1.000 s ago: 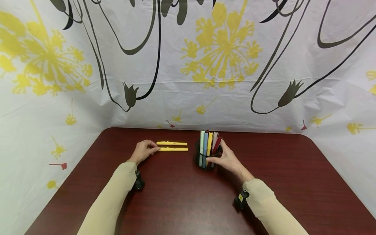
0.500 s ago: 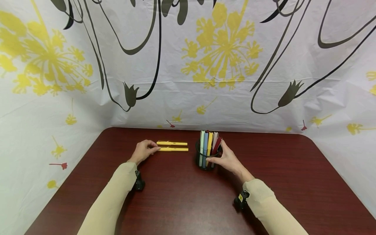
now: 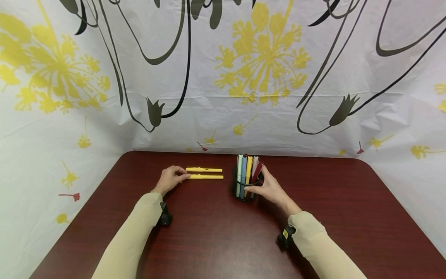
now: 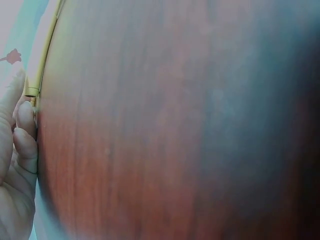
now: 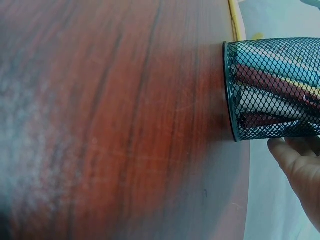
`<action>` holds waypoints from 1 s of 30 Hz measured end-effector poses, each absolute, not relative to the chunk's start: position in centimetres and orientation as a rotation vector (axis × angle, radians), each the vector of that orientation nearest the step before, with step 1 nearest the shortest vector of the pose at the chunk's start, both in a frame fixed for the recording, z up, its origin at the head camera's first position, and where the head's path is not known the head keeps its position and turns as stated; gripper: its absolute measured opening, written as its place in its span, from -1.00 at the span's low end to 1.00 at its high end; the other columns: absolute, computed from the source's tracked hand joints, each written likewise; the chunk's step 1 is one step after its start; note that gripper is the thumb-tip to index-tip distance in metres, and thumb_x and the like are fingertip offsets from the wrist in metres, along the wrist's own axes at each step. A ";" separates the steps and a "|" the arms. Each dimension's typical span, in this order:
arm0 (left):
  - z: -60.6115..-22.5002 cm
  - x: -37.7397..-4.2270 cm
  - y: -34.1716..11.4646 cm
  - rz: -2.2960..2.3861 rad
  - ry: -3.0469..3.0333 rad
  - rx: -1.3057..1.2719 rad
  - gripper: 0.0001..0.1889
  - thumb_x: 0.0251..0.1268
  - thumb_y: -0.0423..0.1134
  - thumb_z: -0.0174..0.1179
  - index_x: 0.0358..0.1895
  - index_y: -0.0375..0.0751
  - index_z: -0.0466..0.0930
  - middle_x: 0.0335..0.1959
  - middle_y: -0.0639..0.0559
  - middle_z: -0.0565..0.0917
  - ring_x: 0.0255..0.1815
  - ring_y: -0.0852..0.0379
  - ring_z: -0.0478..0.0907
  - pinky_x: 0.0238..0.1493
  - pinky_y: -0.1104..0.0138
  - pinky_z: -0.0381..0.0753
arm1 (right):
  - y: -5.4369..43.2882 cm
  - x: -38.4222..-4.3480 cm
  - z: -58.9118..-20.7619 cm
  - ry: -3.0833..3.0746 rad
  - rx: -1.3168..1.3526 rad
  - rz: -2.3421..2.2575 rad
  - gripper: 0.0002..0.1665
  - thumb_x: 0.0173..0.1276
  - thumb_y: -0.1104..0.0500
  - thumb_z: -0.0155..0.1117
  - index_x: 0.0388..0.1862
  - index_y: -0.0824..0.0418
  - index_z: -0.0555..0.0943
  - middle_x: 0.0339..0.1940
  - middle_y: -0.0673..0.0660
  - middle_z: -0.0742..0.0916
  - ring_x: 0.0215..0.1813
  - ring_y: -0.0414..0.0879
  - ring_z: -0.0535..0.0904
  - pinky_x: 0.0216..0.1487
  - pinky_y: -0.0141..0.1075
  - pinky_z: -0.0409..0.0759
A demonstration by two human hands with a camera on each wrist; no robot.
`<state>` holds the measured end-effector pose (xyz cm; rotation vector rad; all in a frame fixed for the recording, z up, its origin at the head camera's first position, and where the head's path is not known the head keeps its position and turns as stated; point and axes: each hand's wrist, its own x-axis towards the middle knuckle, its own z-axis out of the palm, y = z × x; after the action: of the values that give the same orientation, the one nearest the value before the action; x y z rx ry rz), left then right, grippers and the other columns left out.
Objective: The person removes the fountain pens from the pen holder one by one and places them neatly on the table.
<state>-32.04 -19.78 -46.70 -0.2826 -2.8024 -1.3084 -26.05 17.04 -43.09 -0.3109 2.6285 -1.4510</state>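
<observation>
Two yellow pens lie side by side on the table, the far pen [image 3: 205, 170] and the near pen [image 3: 210, 177]. With thumb and fingertips, my left hand [image 3: 168, 180] pinches the near pen's left end. The left wrist view has a yellow pen [image 4: 44, 47] at its left edge beside the thumb. To the right of the pens stands an upright black mesh pen holder [image 5: 275, 90] filled with several coloured pens [image 3: 244, 174]. My right hand [image 3: 273, 190] grips this holder from its right side, thumb in front; some fingers are hidden behind it.
The dark red wooden table [image 3: 223, 236] has rounded far corners. Behind it and at both sides hangs a white sheet [image 3: 188, 135] with printed flowers. A small black camera sits on each wrist, the left camera [image 3: 165, 215] and the right camera [image 3: 286, 237].
</observation>
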 end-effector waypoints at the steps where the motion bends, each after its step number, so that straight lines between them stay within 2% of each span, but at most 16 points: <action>1: -46.7 -32.0 -19.8 -1.313 -2.799 -0.281 -0.74 0.18 -0.07 0.30 -0.21 -0.19 0.64 -0.19 -0.10 0.58 -0.46 0.16 0.58 -0.36 0.32 0.59 | 17.0 -26.1 -43.1 2.629 -0.312 -1.450 0.38 0.09 -0.10 0.44 0.50 0.32 -0.32 0.53 0.33 -0.07 0.53 0.18 -0.14 0.38 0.13 0.15; 11: -46.1 -31.6 -20.1 -1.348 -2.756 -0.214 -0.75 0.21 -0.09 0.28 -0.19 -0.20 0.64 -0.24 -0.10 0.64 -0.44 0.13 0.59 -0.38 0.32 0.60 | 17.0 -26.2 -43.0 2.609 -0.323 -1.459 0.39 0.09 -0.12 0.45 0.50 0.32 -0.33 0.53 0.33 -0.08 0.53 0.19 -0.14 0.37 0.14 0.17; 16: -44.8 -31.5 -19.0 -1.340 -2.698 -0.234 -0.72 0.22 -0.07 0.26 -0.14 -0.19 0.63 -0.30 -0.11 0.68 -0.43 0.05 0.63 -0.40 0.34 0.57 | 17.2 -26.2 -42.8 2.602 -0.313 -1.468 0.40 0.07 -0.12 0.45 0.50 0.30 -0.34 0.53 0.32 -0.08 0.53 0.18 -0.15 0.37 0.14 0.16; 24: -41.3 -30.4 -13.1 -1.513 -2.589 -0.403 -0.69 0.17 -0.10 0.31 -0.10 -0.22 0.64 -0.21 -0.08 0.71 -0.27 -0.09 0.68 -0.38 0.33 0.61 | 17.3 -26.2 -42.9 2.614 -0.312 -1.434 0.39 0.10 -0.14 0.43 0.50 0.30 -0.34 0.53 0.33 -0.09 0.53 0.19 -0.15 0.38 0.14 0.14; 30: -38.8 -28.9 -7.8 -1.660 -2.515 -0.603 -0.74 0.15 -0.18 0.33 -0.11 -0.17 0.65 -0.18 -0.05 0.71 -0.30 0.11 0.66 -0.34 0.37 0.63 | 17.2 -26.1 -43.0 2.615 -0.306 -1.459 0.38 0.10 -0.13 0.43 0.51 0.30 -0.33 0.53 0.33 -0.07 0.52 0.22 -0.09 0.35 0.16 0.18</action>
<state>-28.86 -7.82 -38.83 -0.6033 -2.5154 -1.6603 -26.12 17.17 -43.04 -0.3058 2.6146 -1.4585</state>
